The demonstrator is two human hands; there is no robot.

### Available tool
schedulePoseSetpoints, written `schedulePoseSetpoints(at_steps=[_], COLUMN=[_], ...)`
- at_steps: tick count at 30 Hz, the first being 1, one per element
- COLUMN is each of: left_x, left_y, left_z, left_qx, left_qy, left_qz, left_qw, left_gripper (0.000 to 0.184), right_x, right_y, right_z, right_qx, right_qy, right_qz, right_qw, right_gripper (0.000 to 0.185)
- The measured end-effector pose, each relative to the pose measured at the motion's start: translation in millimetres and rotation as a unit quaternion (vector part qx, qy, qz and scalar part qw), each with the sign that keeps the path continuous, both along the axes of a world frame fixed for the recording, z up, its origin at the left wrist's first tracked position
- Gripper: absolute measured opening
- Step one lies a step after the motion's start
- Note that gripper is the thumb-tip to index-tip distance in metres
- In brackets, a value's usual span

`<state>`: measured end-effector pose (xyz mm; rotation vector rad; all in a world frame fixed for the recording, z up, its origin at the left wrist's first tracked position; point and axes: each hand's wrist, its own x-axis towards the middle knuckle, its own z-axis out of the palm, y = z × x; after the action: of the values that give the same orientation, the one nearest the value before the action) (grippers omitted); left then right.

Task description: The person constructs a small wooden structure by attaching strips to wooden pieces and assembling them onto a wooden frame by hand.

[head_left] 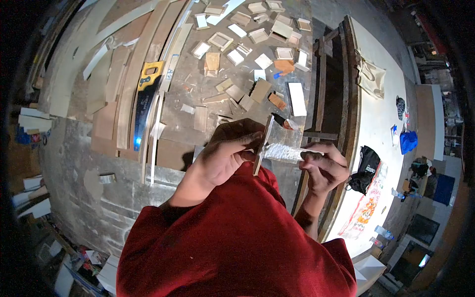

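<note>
In front of the red shirt, my left hand (230, 153) is closed on a thin wooden piece (263, 146), which is held edge-on and slightly tilted. My right hand (324, 166) pinches the right end of a whitish, crinkled, partly see-through strip (283, 152). The strip's left end meets the wooden piece; how the two are joined I cannot make out. Just above the strip, a dark-handled brush or tool (285, 122) lies on the worktable (173, 116).
Several small wooden boxes and offcuts (220, 41) lie scattered across the far worktable. A yellow-handled saw (145, 101) rests at the left beside long boards. At the right, a white table (383, 101) holds a cloth bag (371, 79), a black pouch (364, 169) and a blue item (408, 141).
</note>
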<state>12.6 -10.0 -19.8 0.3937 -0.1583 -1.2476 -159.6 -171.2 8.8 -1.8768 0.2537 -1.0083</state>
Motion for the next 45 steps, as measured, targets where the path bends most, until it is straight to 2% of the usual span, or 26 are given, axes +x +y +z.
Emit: schedulePoseSetpoints(at_steps=[3,6,9,11,15,18,20,22,23,25,27,29,33,34,35,38,42,44,45], left_x=[4.4,5.2,3.5,2.7,4.3,6.0,2.8,-0.8,-1.7,-1.4,-0.3,-0.6,-1.4,-3.8,-5.0,-2.1,-3.2,-4.1,-4.0], left_y=[0.4,0.4,1.2,2.6,4.7,4.6,1.6,1.6,1.9,1.6,2.1,3.3,3.9,4.3,4.6,5.0,8.0,8.7,9.3], left_z=[-7.7,-9.9,-7.5,-4.9,-9.1,-10.4,-1.1,5.5,6.9,4.6,5.2,9.2,0.2,2.9,4.6,4.6,1.6,1.8,0.0], left_qx=[0.032,0.019,-0.014,-0.015,0.001,-0.028,0.048,0.063,0.078,0.073,0.067,0.067,0.072,0.085,0.097,0.081,0.069,0.113,0.113], left_qy=[0.009,-0.01,0.044,0.008,0.014,0.027,-0.013,-0.013,-0.014,-0.019,-0.024,-0.006,-0.016,-0.012,-0.008,-0.028,-0.02,-0.013,-0.013], left_qz=[-0.011,-0.036,-0.026,-0.002,-0.002,-0.037,-0.005,0.006,0.019,0.015,0.016,0.007,0.0,0.021,0.042,0.036,0.037,0.057,0.057], left_qw=[0.999,0.999,0.999,1.0,1.0,0.999,0.999,0.998,0.997,0.997,0.997,0.998,0.997,0.996,0.994,0.996,0.997,0.992,0.992], left_gripper=[0.024,0.025,0.025,0.024,0.026,0.028,0.021,0.02,0.019,0.019,0.018,0.017,0.016,0.016,0.016,0.017,0.018,0.02,0.02], right_x=[0.4,3.4,5.4,8.6,2.3,-3.9,-1.0,6.1,7.2,10.9,4.2,2.3,6.7,8.2,8.6,10.5,8.0,9.0,9.7], right_y=[-6.6,-5.6,-5.8,-1.5,-11.1,-11.3,-9.6,-1.4,-2.5,-6.9,-8.7,-7.5,-5.1,3.0,3.7,-4.0,-1.9,3.3,4.1], right_z=[-6.1,-6.5,-10.7,-11.3,-23.0,-24.8,-22.0,-11.1,-11.7,-13.9,-15.5,-13.1,-11.6,-3.5,-4.0,-10.4,-14.4,-14.9,-14.8], right_qx=[-0.056,-0.022,-0.01,0.097,0.056,0.086,0.104,0.168,0.168,0.071,0.059,0.065,0.074,0.166,0.165,0.025,0.05,0.137,0.137], right_qy=[-0.026,-0.034,-0.044,-0.003,-0.003,0.006,-0.003,0.002,0.001,0.003,0.025,0.024,-0.006,0.027,0.026,0.016,0.004,-0.012,-0.012], right_qz=[0.03,0.027,0.021,-0.006,0.043,0.048,0.031,-0.018,-0.019,0.011,0.034,0.052,0.015,-0.007,-0.008,0.072,0.079,0.066,0.066], right_qw=[0.998,0.999,0.999,0.995,0.997,0.995,0.994,0.986,0.986,0.997,0.997,0.996,0.997,0.986,0.986,0.997,0.996,0.988,0.988], right_gripper=[0.014,0.013,0.011,0.011,0.015,0.014,0.014,0.014,0.014,0.015,0.015,0.018,0.015,0.015,0.015,0.017,0.016,0.015,0.015])
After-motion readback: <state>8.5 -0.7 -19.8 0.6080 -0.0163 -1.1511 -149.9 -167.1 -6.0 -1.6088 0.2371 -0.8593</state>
